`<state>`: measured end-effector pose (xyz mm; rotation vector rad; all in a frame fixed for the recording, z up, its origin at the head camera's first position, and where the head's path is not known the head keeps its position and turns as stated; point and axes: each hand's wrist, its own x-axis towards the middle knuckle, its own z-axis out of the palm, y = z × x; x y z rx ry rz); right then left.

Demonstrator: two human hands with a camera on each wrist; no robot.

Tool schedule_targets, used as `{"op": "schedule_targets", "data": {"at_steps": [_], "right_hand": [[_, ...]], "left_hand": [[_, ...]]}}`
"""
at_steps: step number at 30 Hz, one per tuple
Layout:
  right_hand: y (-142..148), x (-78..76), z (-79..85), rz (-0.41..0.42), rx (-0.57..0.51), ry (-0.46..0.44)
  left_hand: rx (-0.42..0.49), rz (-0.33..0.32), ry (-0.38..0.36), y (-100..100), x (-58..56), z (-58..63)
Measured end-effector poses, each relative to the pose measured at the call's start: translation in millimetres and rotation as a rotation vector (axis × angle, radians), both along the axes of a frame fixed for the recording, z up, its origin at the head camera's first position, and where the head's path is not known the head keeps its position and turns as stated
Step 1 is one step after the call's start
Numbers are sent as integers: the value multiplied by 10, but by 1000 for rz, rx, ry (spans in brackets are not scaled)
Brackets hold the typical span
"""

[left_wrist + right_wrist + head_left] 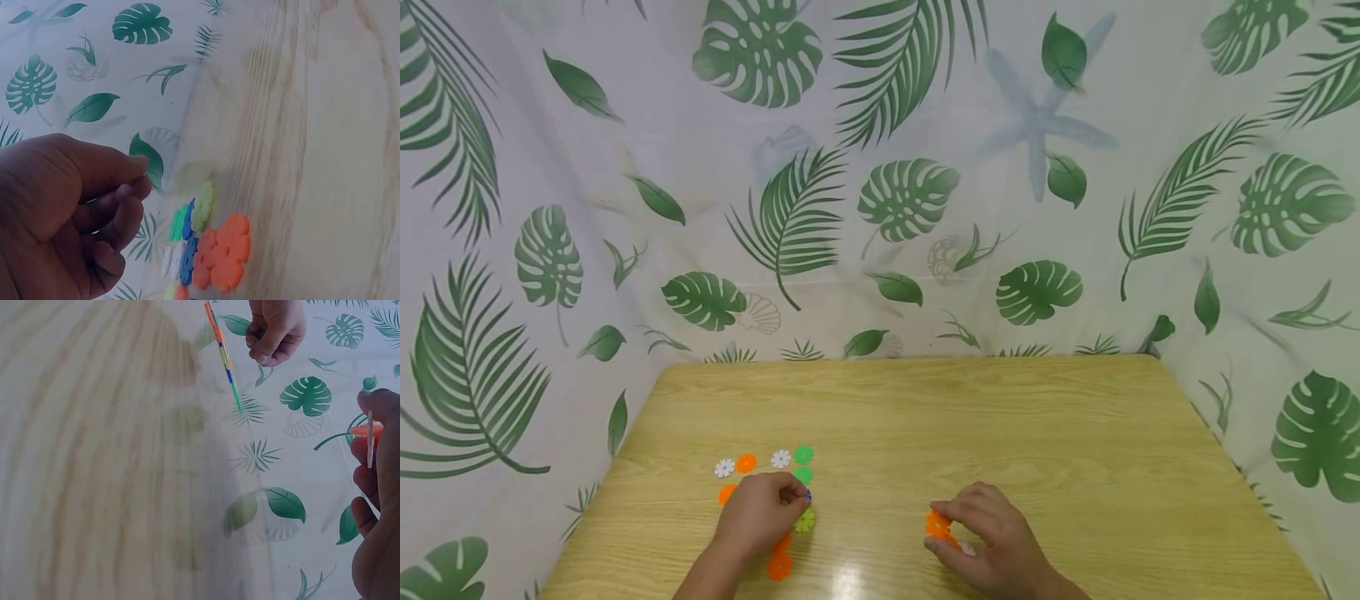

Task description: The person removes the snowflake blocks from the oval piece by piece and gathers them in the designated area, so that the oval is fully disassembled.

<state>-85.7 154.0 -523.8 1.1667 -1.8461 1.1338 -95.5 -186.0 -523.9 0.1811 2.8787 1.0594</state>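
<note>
On the left of the table lie flat, notched flower-shaped plastic discs, forming an outline of orange, white, green, blue and yellow-green pieces. My left hand (756, 512) hovers over this group and hides part of it. Its thumb meets the index finger, and no disc shows between them in the left wrist view. Just beside those fingertips are a blue disc (808, 496) and a yellow-green disc (804, 521). Further right, my right hand (992, 533) holds an orange disc (937, 524) between thumb and fingers. A white disc (370, 440) appears edge-on in that hand too.
The pale wooden table (1037, 433) stretches back to a leaf-printed cloth (925, 250), which also hangs along both sides. Two green discs (803, 455) and a white disc (781, 458) lie at the far end of the group, with orange discs (780, 567) nearest me.
</note>
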Motion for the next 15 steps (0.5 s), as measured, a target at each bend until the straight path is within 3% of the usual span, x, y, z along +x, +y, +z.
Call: {"op": "schedule_targets", "data": {"at_steps": [9, 15], "right_hand": [[-28, 26, 9, 16, 6, -35], [-43, 20, -22, 18, 18, -45]], "left_hand": [[155, -72, 36, 55, 24, 46], [243, -165, 65, 145, 66, 96]]}}
